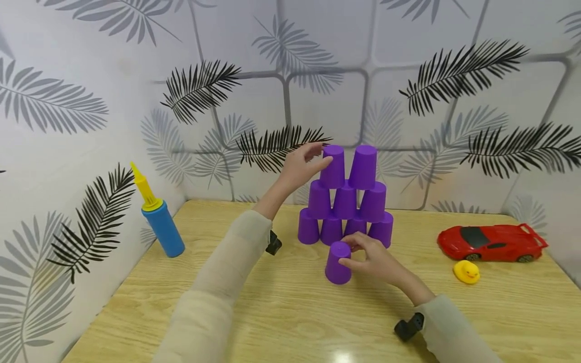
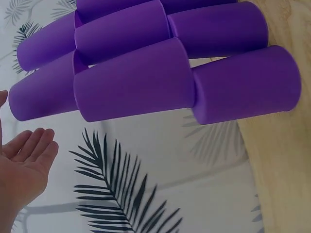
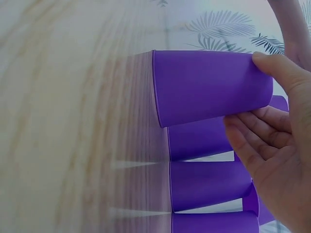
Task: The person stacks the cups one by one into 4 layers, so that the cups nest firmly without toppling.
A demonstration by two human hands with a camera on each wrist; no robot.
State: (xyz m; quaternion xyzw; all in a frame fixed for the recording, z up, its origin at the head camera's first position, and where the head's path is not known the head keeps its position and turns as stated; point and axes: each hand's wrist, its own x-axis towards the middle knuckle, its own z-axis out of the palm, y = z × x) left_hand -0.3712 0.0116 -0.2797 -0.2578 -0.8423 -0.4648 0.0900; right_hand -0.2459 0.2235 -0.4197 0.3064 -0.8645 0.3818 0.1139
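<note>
Upside-down purple cups (image 1: 346, 200) form a tiered stack: several at the bottom, three in the middle, two on top. My left hand (image 1: 304, 164) is beside the top-left cup (image 1: 333, 167); in the left wrist view, a gap shows between the relaxed fingers (image 2: 36, 145) and that cup. In front of the stack stands a single upside-down purple cup (image 1: 338, 263). My right hand (image 1: 374, 259) pinches this cup near its closed end, the thumb on one side and fingers on the other, as the right wrist view shows.
A blue and yellow hand pump (image 1: 163, 227) stands at the table's left side. On the right are a red toy car (image 1: 492, 243) and a yellow rubber duck (image 1: 466, 272). Behind the wooden table (image 1: 281, 312) rises a leaf-patterned wall (image 1: 327, 111).
</note>
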